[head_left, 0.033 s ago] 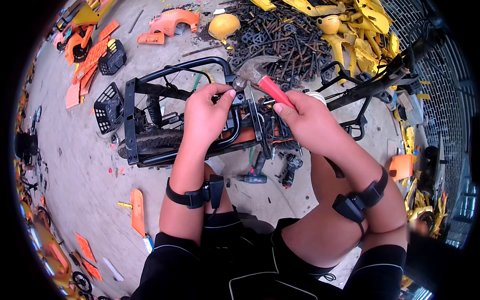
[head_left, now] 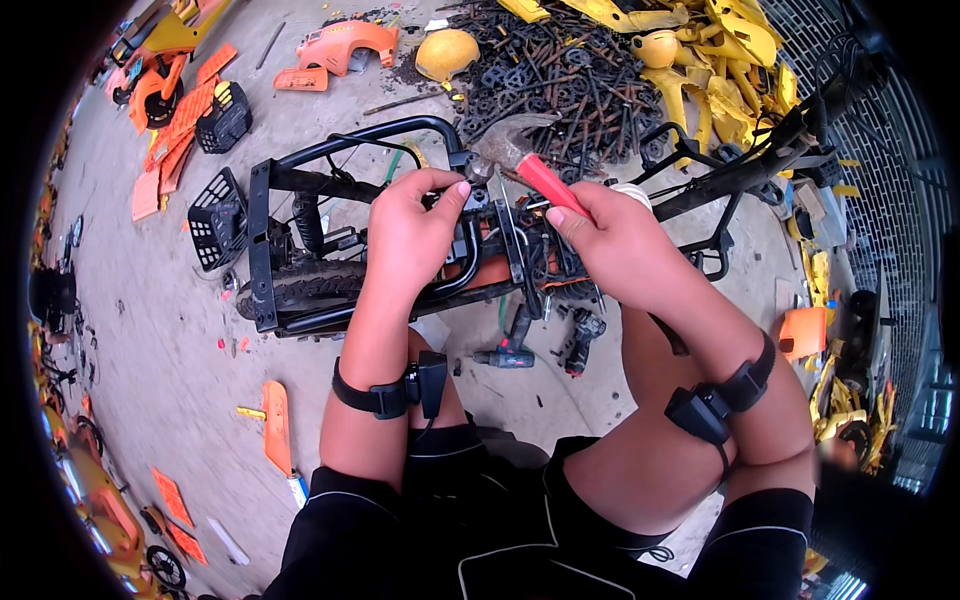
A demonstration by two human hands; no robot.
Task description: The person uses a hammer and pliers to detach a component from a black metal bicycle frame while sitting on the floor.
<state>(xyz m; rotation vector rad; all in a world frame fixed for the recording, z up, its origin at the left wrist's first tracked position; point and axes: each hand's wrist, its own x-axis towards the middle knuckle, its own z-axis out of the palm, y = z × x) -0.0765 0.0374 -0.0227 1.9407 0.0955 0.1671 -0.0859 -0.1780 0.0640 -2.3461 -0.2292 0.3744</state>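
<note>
My right hand (head_left: 622, 235) is wrapped round the red handle of a claw hammer (head_left: 548, 183). The hammer's worn metal head points left, its striking face just above the fingertips of my left hand (head_left: 412, 228). Thumb and index finger of that hand are pinched together at the black tubular frame (head_left: 400, 125) of a stripped vehicle. Whatever lies between them is too small or hidden to make out. The frame stretches across in front of me, with a treaded tire (head_left: 305, 290) at its left end.
Two cordless drills (head_left: 512, 345) (head_left: 582, 340) lie on the concrete below the frame. Beyond it is a heap of rusty bolts and metal parts (head_left: 560, 80), beside yellow plastic panels (head_left: 735, 80). Orange panels (head_left: 345, 45) and a black basket (head_left: 218, 220) are at the left.
</note>
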